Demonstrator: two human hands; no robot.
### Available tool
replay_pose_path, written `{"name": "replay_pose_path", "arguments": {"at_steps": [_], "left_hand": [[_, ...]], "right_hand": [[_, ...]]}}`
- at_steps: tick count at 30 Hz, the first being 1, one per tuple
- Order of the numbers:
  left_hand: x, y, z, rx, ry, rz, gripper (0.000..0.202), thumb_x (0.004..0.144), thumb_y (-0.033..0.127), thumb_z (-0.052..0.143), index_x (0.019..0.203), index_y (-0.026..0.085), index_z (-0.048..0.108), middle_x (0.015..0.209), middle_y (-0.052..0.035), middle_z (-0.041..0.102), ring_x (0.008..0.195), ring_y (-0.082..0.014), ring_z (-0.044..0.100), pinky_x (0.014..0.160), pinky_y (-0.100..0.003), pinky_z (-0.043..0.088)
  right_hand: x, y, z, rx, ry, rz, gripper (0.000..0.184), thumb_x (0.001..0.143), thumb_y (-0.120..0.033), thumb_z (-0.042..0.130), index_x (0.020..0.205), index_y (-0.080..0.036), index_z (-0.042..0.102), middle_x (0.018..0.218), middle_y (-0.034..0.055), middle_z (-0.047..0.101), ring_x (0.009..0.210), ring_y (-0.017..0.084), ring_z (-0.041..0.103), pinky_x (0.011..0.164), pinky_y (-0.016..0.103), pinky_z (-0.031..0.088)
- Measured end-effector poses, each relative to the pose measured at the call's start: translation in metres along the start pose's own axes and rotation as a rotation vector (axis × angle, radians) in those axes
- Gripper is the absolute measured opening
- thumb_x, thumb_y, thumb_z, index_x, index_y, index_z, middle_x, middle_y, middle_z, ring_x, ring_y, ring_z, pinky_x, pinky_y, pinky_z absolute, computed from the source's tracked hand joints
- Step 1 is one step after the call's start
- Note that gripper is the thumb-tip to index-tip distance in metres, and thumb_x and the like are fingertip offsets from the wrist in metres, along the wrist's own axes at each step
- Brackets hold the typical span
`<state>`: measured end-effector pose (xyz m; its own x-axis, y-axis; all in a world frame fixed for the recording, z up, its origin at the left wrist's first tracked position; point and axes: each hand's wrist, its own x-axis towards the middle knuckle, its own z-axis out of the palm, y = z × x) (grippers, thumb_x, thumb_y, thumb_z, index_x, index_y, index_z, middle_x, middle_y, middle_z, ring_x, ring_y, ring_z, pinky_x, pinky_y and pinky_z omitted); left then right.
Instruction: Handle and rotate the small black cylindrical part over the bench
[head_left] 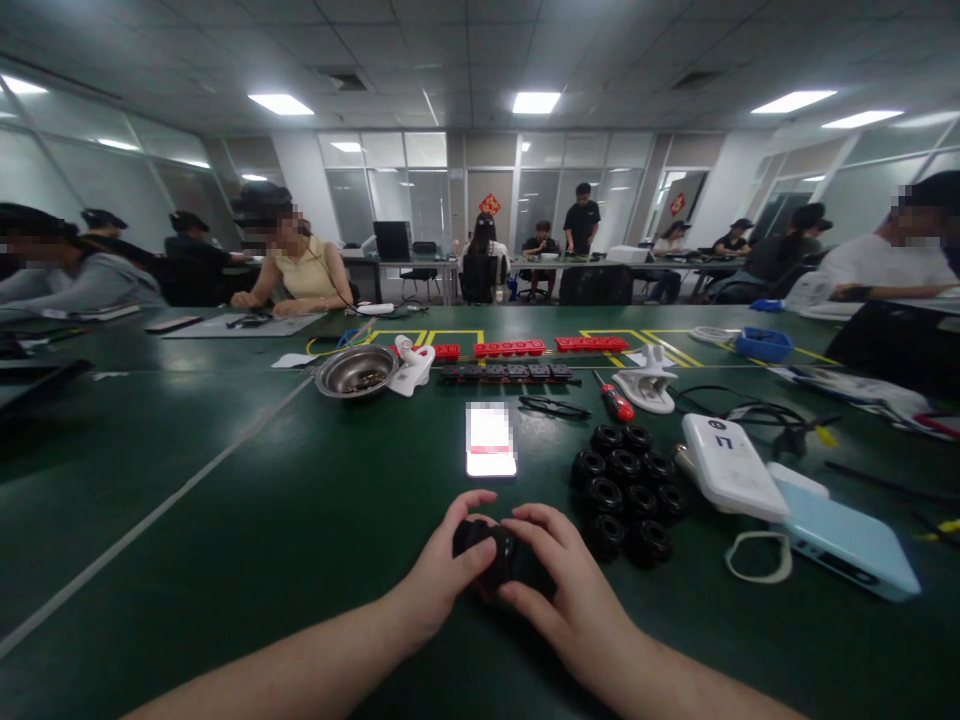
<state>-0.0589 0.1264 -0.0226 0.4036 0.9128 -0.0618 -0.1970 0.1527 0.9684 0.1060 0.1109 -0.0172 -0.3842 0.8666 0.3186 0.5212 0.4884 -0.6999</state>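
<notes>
1 black part (502, 556) is being gripped, nearer than the phone (491, 455), by the left hand's (441, 568) curled fingers; the right hand's (570, 578) half-spread fingers are being cupped rightward, perhaps for steadying, contact unclear.

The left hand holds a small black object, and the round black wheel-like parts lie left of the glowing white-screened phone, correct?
Not quite: the head view shows the round black wheel-like parts to the right of the glowing white-screened phone. The left hand does hold a small black object.
</notes>
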Motion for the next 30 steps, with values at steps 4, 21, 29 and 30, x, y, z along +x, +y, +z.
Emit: {"name": "replay_pose_path", "arguments": {"at_steps": [4, 21, 29, 30], "left_hand": [[0.0016, 0.0034, 0.0034, 0.099, 0.042, -0.091, 0.051, 0.066, 0.045, 0.055, 0.104, 0.018, 0.035, 0.080, -0.0032, 0.050, 0.057, -0.0135, 0.053, 0.048, -0.026, 0.042], [0.0027, 0.0040, 0.0012, 0.077, 0.041, -0.098, 0.051, 0.067, 0.044, 0.055, 0.107, 0.019, 0.035, 0.086, -0.0042, 0.050, 0.061, -0.0151, 0.055, 0.053, -0.029, 0.044], [-0.0031, 0.0032, 0.0025, 0.115, 0.041, 0.019, 0.053, 0.064, 0.031, 0.061, 0.109, 0.021, 0.035, 0.083, -0.0001, 0.048, 0.076, -0.0156, 0.051, 0.068, -0.029, 0.042], [-0.0037, 0.0032, 0.0024, 0.111, 0.028, 0.028, 0.056, 0.063, 0.031, 0.062, 0.111, 0.022, 0.034, 0.085, -0.0003, 0.048, 0.078, -0.0162, 0.051, 0.070, -0.030, 0.042]], "right_hand": [[-0.0019, -0.0024, -0.0003, -0.026, 0.003, -0.052, 0.048, 0.072, -0.014, 0.054, 0.116, -0.026, 0.042, 0.117, 0.0059, 0.040, 0.108, 0.022, 0.039, 0.092, 0.038, 0.035], [0.0011, -0.0017, -0.0016, -0.059, -0.014, -0.105, 0.046, 0.074, -0.013, 0.053, 0.117, -0.025, 0.042, 0.111, 0.0064, 0.045, 0.103, 0.020, 0.041, 0.088, 0.036, 0.038], [0.0019, 0.0013, -0.0003, 0.016, -0.008, -0.034, 0.042, 0.069, -0.030, 0.062, 0.107, -0.020, 0.046, 0.104, 0.0065, 0.050, 0.096, 0.022, 0.047, 0.083, 0.038, 0.041], [0.0024, 0.0008, -0.0009, 0.024, -0.009, -0.035, 0.035, 0.071, -0.031, 0.061, 0.101, -0.020, 0.049, 0.099, 0.0057, 0.052, 0.092, 0.021, 0.048, 0.080, 0.037, 0.042]]}}
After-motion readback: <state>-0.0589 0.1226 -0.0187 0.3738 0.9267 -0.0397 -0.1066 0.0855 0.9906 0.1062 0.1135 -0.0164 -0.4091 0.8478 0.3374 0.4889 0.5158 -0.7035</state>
